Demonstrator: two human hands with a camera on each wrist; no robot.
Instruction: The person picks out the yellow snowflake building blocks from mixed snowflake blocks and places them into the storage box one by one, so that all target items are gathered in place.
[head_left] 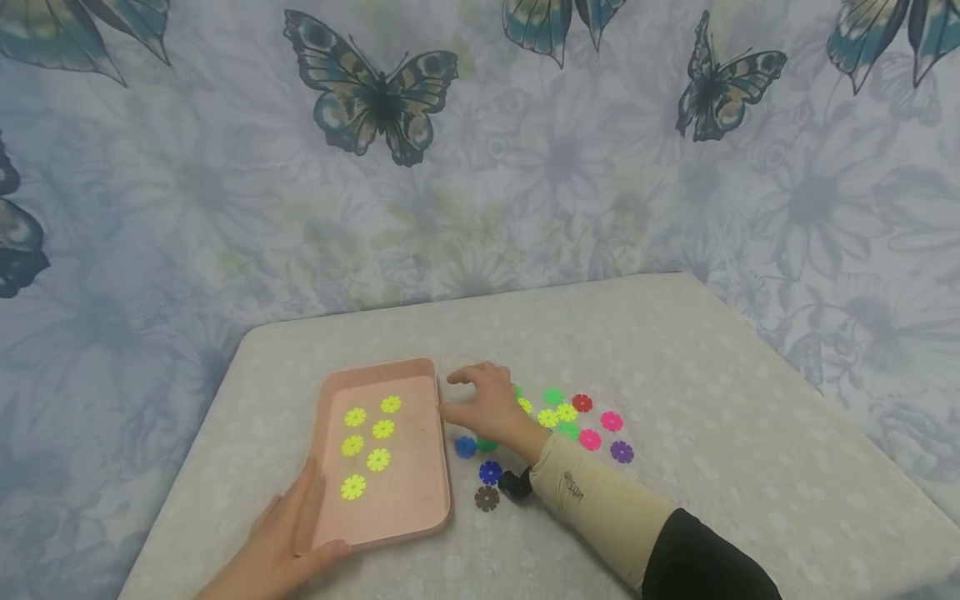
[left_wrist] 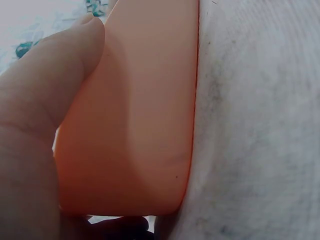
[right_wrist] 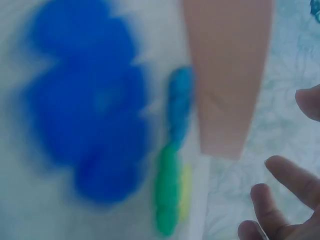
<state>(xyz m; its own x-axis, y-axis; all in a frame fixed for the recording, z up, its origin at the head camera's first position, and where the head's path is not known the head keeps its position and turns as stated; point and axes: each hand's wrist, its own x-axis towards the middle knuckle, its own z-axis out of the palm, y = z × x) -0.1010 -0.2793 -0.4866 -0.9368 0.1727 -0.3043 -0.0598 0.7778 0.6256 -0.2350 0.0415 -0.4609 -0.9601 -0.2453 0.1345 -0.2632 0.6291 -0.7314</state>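
Observation:
A pink tray (head_left: pixel 405 508) lies on the table, with several yellow flower-shaped discs (head_left: pixel 378 459) spread across its left half. My left hand (head_left: pixel 281 533) grips the tray's near left corner; in the left wrist view its thumb (left_wrist: pixel 75 55) lies along the rim of the tray wall (left_wrist: pixel 145 125). Just past the tray's right edge is my right hand (head_left: pixel 487 406), thumb and fingers apart and nothing between them. In the right wrist view its fingers (right_wrist: pixel 290 180) are spread. Close by lie a blue disc (head_left: pixel 466 447) and a green disc (head_left: pixel 487 445), the latter partly hidden.
Right of the tray lie loose discs: dark blue (head_left: pixel 491 472), brown (head_left: pixel 487 498), red (head_left: pixel 582 403), pink (head_left: pixel 590 439), purple (head_left: pixel 622 452) and several green and yellow ones. A pale cloth covers the table (head_left: pixel 750 467). Behind stands a butterfly-patterned wall (head_left: pixel 480 208).

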